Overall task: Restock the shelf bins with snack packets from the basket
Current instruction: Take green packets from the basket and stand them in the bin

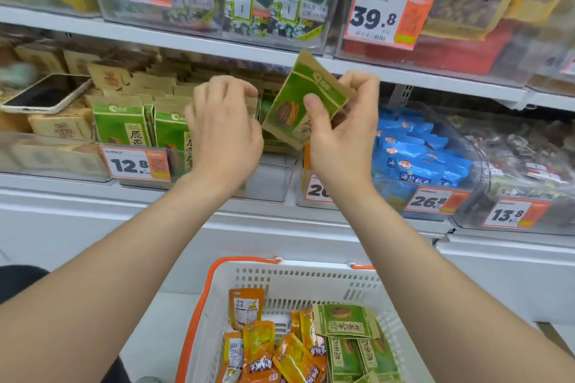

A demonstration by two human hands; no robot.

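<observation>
packet in transit: the right hand (pixel 339 124) pinches one green snack packet (pixel 298 102) between thumb and fingers, holding it tilted, top edge leaning left, in front of the middle shelf and above the clear shelf bin (pixel 270 179). that bin holds a row of matching green packets (pixel 121 126) standing upright at its left side, behind a price tag (pixel 137 165) reading 12.8. the left hand (pixel 224 127) sits just left of the held packet, over the bin, with fingers bent down onto the tops of the standing stock; the hand is blurred there, so i cannot tell whether it grips anything or only touches. the two hands are near each other but apart.

below, between the forearms, a white basket (pixel 298 283) with orange handles holds loose orange packets (pixel 258 342) on its left and a stack of green packs (pixel 345 322) on its right. a phone (pixel 46 93) lies flat on brown packets in the bin to the far left. a neighbouring bin to the right holds blue packets (pixel 417 152).
</observation>
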